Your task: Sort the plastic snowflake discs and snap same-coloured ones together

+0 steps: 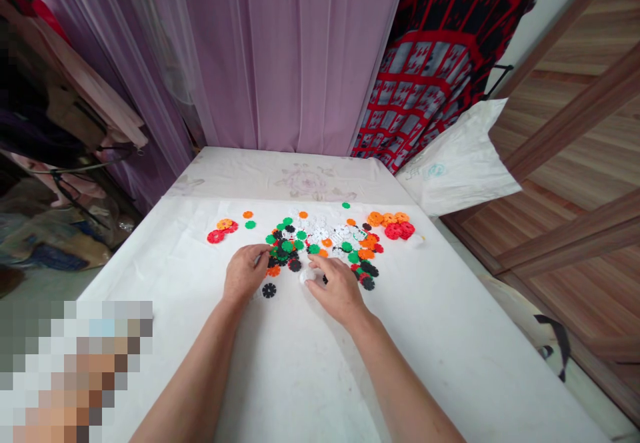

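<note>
A scatter of small plastic snowflake discs (320,239) in green, orange, red, black and white lies on a white cloth-covered table (300,363). My left hand (245,273) rests at the pile's near left edge, fingers curled and pinched at the discs; what it grips is too small to name. My right hand (337,288) lies just right of it, fingers bent around a white disc (307,275) against the table. A lone black disc (269,290) sits between the hands, close to my left wrist.
Joined orange and red discs (393,224) sit at the pile's right, a red-orange cluster (223,229) at its left. Purple curtains (280,56) hang behind the table, a red patterned cloth (430,83) and white bag (457,163) at right. A wooden floor lies to the right.
</note>
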Tool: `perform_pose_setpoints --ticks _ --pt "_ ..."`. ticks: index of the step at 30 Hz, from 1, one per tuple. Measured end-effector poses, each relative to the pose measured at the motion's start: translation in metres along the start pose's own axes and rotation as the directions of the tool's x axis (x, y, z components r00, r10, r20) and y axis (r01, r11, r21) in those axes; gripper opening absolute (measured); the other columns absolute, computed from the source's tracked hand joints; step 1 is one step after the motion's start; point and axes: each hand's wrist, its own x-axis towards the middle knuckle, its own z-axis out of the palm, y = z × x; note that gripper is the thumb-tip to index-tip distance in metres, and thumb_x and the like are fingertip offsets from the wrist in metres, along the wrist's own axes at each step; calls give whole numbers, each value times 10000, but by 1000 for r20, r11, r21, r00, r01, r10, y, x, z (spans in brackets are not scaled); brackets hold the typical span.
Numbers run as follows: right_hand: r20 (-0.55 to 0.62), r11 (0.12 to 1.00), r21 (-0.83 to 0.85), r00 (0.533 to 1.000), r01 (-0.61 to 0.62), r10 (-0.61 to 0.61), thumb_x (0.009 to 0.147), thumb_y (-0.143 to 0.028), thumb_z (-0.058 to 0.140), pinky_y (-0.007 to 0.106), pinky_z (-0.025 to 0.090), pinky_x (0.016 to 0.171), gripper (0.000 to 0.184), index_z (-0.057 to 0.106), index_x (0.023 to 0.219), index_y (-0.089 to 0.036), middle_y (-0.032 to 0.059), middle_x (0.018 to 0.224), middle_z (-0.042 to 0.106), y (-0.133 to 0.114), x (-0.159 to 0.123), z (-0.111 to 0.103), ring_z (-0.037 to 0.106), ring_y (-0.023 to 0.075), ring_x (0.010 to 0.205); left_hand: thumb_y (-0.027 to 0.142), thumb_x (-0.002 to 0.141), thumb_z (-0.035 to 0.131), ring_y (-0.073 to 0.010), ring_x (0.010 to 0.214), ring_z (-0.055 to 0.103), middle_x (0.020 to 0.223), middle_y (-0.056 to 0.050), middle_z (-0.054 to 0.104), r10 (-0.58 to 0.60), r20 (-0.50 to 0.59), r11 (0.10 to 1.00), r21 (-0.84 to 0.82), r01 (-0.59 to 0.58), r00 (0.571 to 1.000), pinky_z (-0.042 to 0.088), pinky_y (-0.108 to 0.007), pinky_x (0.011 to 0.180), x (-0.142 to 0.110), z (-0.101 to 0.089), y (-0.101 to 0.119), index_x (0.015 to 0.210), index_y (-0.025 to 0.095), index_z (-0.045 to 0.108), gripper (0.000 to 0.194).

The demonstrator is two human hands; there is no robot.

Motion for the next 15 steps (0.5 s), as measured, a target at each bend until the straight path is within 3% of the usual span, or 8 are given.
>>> perform_pose_setpoints --ticks 8,15 --pt "31 998 -58 999 9 -7 760 -155 645 366 469 906 453 627 1202 -254 18 1074 724 -4 0 1 612 226 1023 307 865 467 -223 984 678 1013 -36 762 -15 3 1000 -2 15 1000 510 -353 926 -1 -1 2 957 250 730 285" --pt "46 999 -10 998 -41 41 767 -180 635 370 463 939 453 626 1210 -276 10 1094 723 4 -2 -3 616 221 1040 304 867 467 -220 990 679 1019 -34 761 -20 5 1000 4 20 1000 508 -352 940 -1 -1 2 958 255 729 282"
